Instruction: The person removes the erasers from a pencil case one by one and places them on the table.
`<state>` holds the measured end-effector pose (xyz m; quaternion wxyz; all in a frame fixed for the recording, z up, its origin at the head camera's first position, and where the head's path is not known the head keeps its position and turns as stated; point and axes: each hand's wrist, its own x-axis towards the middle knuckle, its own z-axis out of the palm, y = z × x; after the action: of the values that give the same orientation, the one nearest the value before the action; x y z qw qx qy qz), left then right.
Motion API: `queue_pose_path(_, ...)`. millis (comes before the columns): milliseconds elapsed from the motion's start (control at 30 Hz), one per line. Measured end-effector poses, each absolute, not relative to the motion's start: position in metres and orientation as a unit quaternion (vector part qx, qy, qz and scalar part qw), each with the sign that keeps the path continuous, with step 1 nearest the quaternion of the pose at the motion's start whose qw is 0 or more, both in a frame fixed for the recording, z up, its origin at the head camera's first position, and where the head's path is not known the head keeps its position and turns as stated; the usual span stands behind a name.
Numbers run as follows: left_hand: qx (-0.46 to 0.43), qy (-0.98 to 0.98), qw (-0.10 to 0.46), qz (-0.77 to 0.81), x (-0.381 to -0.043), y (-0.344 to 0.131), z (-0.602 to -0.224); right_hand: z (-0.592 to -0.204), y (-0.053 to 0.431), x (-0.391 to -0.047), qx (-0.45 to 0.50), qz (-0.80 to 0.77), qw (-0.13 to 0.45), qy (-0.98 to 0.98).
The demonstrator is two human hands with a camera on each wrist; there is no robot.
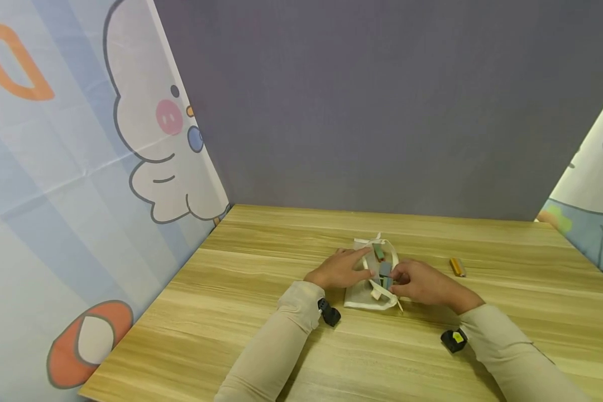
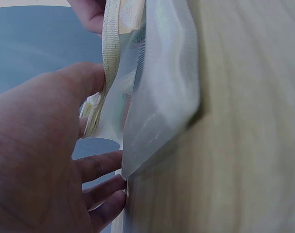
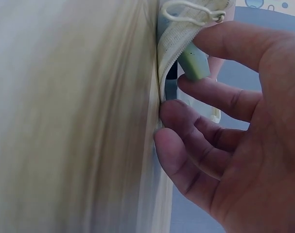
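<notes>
A pale mesh zipper pouch (image 1: 354, 298) lies on the table with its mouth spread wide. My left hand (image 1: 341, 269) holds its left side, thumb and a finger on either side of the zipper band (image 2: 111, 48), other fingers close to the mesh. At the right of the mouth is my right hand (image 1: 424, 283); its thumb and index finger pinch a small green block (image 3: 195, 63) right at the zipper edge. Inside the pouch show a green piece (image 1: 379, 252) and a grey-blue piece (image 1: 384, 269), partly hidden by mesh and rim. A looped cord (image 3: 183, 7) hangs by the zipper.
A small orange and grey block (image 1: 457, 267) lies on the wooden table (image 1: 261, 240), right of the pouch and beyond my right wrist. A dark grey panel (image 1: 362, 111) rises along the back edge. Printed cartoon sheets (image 1: 80, 223) hang on both sides.
</notes>
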<state>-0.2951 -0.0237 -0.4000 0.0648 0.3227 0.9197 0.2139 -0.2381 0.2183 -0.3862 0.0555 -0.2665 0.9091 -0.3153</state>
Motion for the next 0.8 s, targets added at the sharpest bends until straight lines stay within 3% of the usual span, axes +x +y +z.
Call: queue_pose_path(800, 0.324, 0.917, 0.068, 0.22, -0.2961, -0.0229, -0.3993, -0.3874, 0.2231, -0.2407, -0.269, -0.338, 0.06, 0.9)
